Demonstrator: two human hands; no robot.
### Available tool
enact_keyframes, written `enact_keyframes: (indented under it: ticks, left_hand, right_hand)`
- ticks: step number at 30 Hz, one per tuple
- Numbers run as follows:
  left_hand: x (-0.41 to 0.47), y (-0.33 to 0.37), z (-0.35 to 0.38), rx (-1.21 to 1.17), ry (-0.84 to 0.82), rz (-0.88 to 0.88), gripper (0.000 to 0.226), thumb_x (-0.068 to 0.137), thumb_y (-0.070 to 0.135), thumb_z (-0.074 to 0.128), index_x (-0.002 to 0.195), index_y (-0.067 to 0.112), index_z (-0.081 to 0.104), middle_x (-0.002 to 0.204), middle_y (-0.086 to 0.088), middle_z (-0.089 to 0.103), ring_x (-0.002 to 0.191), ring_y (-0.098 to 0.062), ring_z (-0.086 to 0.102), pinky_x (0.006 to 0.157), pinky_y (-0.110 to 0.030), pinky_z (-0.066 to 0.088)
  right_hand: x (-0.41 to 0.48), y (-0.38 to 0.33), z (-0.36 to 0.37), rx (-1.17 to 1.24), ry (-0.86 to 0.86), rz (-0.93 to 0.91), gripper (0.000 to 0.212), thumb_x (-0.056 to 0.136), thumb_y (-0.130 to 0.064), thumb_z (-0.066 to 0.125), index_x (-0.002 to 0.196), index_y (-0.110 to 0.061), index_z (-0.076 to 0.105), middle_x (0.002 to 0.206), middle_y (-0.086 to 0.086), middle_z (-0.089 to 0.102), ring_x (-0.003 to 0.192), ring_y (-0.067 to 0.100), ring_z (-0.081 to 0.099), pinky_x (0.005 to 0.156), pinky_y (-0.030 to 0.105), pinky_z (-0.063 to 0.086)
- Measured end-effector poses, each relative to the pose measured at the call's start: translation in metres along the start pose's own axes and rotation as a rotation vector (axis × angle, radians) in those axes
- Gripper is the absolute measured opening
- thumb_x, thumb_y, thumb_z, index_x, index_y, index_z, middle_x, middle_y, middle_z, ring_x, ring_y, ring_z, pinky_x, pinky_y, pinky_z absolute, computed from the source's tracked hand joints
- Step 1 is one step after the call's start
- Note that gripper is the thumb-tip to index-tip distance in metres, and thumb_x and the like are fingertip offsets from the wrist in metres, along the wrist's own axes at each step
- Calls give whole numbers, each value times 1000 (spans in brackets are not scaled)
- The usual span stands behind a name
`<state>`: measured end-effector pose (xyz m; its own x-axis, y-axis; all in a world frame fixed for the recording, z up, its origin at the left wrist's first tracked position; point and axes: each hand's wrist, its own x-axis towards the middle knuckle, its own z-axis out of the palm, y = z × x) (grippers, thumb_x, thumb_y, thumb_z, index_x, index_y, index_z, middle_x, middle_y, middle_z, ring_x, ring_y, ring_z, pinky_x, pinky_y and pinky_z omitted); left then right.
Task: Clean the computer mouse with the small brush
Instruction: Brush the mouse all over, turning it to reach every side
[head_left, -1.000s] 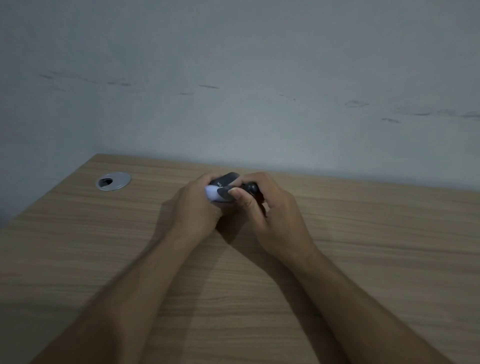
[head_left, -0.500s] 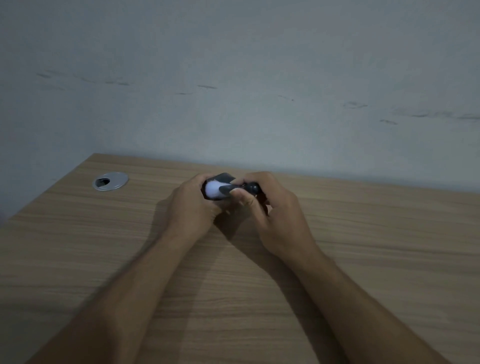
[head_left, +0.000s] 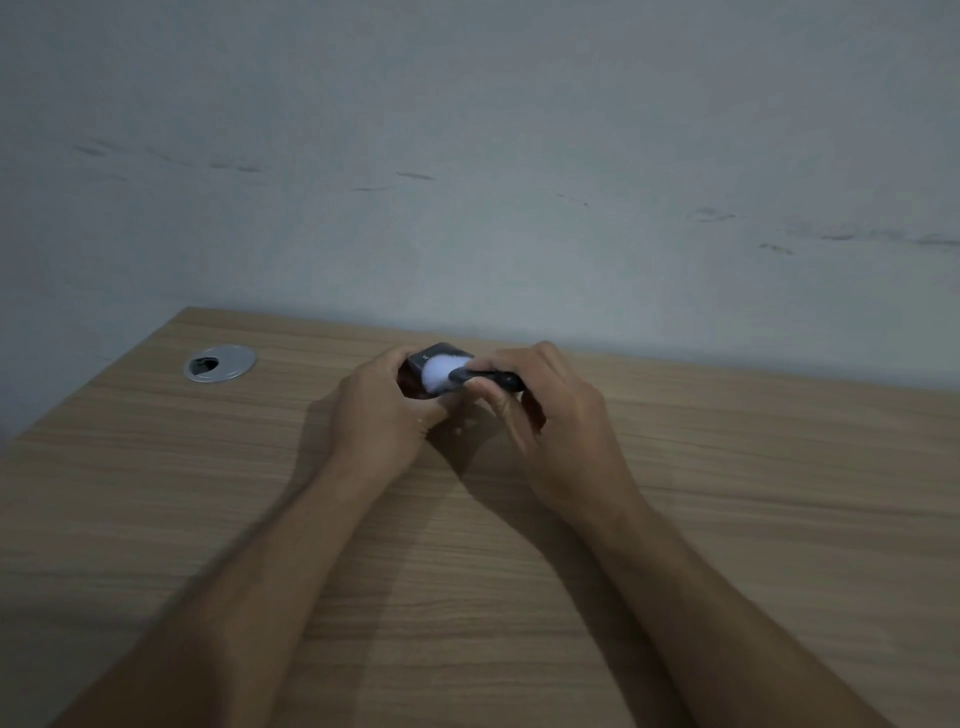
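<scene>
My left hand (head_left: 382, 410) grips a dark computer mouse (head_left: 422, 362) just above the wooden desk (head_left: 467, 571), near its far edge. Most of the mouse is hidden by my fingers. My right hand (head_left: 545, 410) holds a small brush with a dark handle (head_left: 493, 378). Its white bristles (head_left: 439, 374) press against the mouse's upper side. The two hands touch each other around the mouse.
A round silver cable grommet (head_left: 219, 363) sits in the desk at the far left. A pale, scuffed wall (head_left: 467, 182) rises directly behind the desk's far edge. The desk's left edge runs diagonally towards me.
The white bristles have swept across the mouse, from its left end to its upper right side. Both hands stay in the same spot on the desk.
</scene>
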<state>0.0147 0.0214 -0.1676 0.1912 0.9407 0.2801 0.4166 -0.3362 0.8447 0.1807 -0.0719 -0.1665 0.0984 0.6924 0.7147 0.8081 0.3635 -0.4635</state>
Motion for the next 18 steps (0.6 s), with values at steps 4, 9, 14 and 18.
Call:
enact_keyframes:
  ticks: [4,9,14,18]
  left_hand:
    - [-5,3,0,-25,19,5,46,70,48,97,108,29,81,90,15,81,85,-1,76,74,-21,57]
    - [-4,5,0,32,-17,6,46,72,44,97,111,29,80,93,14,81,87,-6,76,73,-27,60]
    - [-5,7,-3,52,-46,2,41,78,36,94,114,25,77,99,10,78,91,-12,74,64,-12,47]
    - [-7,6,-1,-43,-36,18,48,71,48,97,112,29,80,95,14,83,89,-3,78,79,-24,60]
  right_hand:
    - [1,22,-9,-68,73,175,16,106,-30,75,119,-24,82,105,-5,74,85,5,65,80,24,53]
    - [-1,8,-9,48,55,103,17,105,-24,77,120,-18,81,112,-8,78,103,6,74,90,22,57]
    - [-3,-2,1,89,36,57,19,105,-23,77,121,-14,80,114,-4,78,105,9,74,93,20,56]
    - [-2,22,-7,-1,93,281,13,105,-33,74,113,-25,82,106,-11,80,90,5,72,81,23,54]
